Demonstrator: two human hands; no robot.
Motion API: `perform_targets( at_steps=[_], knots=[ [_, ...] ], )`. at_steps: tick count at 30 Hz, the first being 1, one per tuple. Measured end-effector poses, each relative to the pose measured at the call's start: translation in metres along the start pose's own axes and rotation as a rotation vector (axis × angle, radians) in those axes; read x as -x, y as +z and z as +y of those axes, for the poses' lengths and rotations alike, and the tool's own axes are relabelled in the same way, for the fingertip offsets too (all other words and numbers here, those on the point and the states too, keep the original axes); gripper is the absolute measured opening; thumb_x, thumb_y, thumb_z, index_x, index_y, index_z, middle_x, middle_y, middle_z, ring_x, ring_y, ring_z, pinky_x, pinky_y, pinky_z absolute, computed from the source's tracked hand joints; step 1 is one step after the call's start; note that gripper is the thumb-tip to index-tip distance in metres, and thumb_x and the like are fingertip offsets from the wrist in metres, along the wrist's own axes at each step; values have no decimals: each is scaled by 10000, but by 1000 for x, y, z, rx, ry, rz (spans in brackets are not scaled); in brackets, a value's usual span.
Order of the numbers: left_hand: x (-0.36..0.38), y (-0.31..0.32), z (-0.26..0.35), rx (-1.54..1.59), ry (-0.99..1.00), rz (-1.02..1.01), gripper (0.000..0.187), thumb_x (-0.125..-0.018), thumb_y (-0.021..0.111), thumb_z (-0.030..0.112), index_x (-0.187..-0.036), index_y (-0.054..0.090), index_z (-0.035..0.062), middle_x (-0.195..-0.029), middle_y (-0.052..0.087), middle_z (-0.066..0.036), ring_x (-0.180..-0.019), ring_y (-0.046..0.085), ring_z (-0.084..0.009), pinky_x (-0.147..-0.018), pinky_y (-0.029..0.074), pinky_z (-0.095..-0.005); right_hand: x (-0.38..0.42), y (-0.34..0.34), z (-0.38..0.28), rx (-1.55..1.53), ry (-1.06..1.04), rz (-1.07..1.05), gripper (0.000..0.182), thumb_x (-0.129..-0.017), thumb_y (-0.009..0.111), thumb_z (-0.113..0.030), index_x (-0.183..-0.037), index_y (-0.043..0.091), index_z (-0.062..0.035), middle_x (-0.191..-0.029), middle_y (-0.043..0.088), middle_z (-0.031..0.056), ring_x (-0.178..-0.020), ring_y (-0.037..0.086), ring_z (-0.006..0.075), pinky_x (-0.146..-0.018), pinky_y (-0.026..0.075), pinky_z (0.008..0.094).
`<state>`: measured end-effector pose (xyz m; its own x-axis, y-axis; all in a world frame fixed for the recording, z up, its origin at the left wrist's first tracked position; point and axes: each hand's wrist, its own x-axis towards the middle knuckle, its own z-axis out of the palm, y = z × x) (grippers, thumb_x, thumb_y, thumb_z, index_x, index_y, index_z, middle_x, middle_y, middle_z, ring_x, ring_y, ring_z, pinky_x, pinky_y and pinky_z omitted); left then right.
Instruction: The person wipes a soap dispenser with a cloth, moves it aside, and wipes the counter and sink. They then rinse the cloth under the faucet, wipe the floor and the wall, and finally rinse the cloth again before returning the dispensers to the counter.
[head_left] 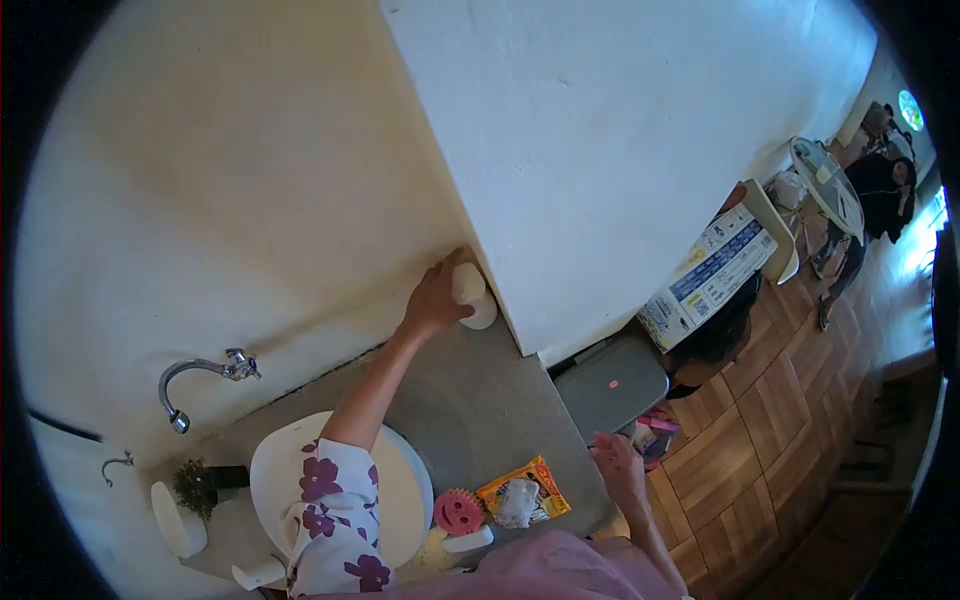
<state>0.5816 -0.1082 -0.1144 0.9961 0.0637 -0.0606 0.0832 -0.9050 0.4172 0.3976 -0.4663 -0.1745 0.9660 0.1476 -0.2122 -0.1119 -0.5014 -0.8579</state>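
Note:
At the counter's back corner, my left hand [435, 303] is wrapped round a pale, rounded container [470, 284]. A white object [483, 312] stands right beside it, against the wall. My right hand [617, 463] hangs past the counter's front edge, near a grey lidded bin [612, 385]; its fingers are partly bent and what they hold, if anything, is too small to tell. On the grey counter [480, 390] lie a pink round scrubber [459, 511], a white bar-like item [468, 540] and an orange packet [545, 490] with a whitish crumpled lump [518, 503] on top.
A white basin [415, 490] lies under my left arm, below a chrome faucet [205, 375]. A small potted plant [193, 487] is at the left. Beyond the wall corner are a printed box [715, 275], a glass table [828, 185] and a person in dark clothes [880, 195].

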Motion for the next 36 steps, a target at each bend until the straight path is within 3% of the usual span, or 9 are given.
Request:
perform_targets(
  at_steps=[9, 11, 16, 25, 30, 31, 32, 34, 36],
  knots=[
    [-5, 7, -1, 88, 108, 118, 824, -627, 766, 137, -1330, 338, 163, -1303, 425, -177, -1209, 419, -355, -974, 400, -442, 3, -2, 3, 17, -22, -13, 276, -834, 642, -132, -1068, 589, 3, -970, 633, 147, -884, 643, 223, -730, 515, 320],
    [-3, 10, -2, 74, 142, 159, 792, -639, 765, 141, -1319, 360, 157, -1290, 425, -170, -1206, 416, -347, -968, 398, -445, 4, -2, 0, 42, 8, 4, 263, -833, 619, -139, -1065, 594, -18, -953, 624, 146, -872, 634, 281, -728, 498, 357],
    [0, 13, -3, -244, 280, 219, 663, -672, 755, 152, -1260, 451, 131, -1246, 434, -148, -1195, 407, -321, -967, 368, -438, 6, 1, 3, 30, -9, -1, 266, -835, 617, -136, -1066, 587, -8, -945, 620, 164, -876, 633, 285, -728, 498, 357],
    [40, -9, 7, -145, 249, 256, 710, -687, 758, 228, -1295, 418, 92, -1311, 401, -149, -1221, 387, -334, -1012, 328, -444, 19, 7, -7, 78, -108, 19, 252, -818, 630, -117, -1043, 593, -11, -921, 618, 152, -851, 624, 295, -719, 492, 370],
    [169, -83, -23, 95, 214, 519, 674, -697, 757, 196, -1291, 449, 119, -1280, 430, -145, -1204, 412, -322, -987, 373, -421, 26, 4, -2, 53, -176, 46, 252, -809, 632, -110, -1038, 597, -12, -891, 614, 143, -806, 613, 300, -708, 489, 359],
    [208, -101, -32, 99, 151, 576, 638, -703, 752, 181, -1271, 470, 110, -1271, 440, -143, -1199, 417, -318, -989, 370, -410, 26, 2, -4, 79, -157, 65, 235, -808, 608, -61, -1037, 601, -10, -914, 612, 127, -830, 610, 241, -715, 494, 323],
    [247, -116, -47, 96, 79, 636, 603, -709, 747, 167, -1251, 492, 100, -1262, 450, -140, -1194, 423, -314, -990, 367, -399, 26, 3, -9, 105, -143, 74, 230, -807, 584, -12, -1036, 605, -7, -937, 609, 111, -855, 606, 183, -723, 499, 288],
    [331, -134, -91, 77, -165, 750, 541, -725, 727, 129, -1222, 517, 88, -1249, 465, -132, -1178, 438, -292, -969, 378, -389, 28, 6, -34, -41, 13, 18, 215, -857, 604, -111, -1043, 599, -5, -926, 612, 79, -830, 588, 177, -700, 494, 323],
    [424, -142, -139, 101, -448, 887, 500, -744, 707, 114, -1209, 524, 90, -1247, 467, -119, -1151, 458, -263, -948, 385, -385, 13, 18, 20, -73, -95, 64, 217, -878, 594, -146, -1054, 603, -18, -939, 599, 48, -862, 564, 123, -695, 490, 260]
  ],
)
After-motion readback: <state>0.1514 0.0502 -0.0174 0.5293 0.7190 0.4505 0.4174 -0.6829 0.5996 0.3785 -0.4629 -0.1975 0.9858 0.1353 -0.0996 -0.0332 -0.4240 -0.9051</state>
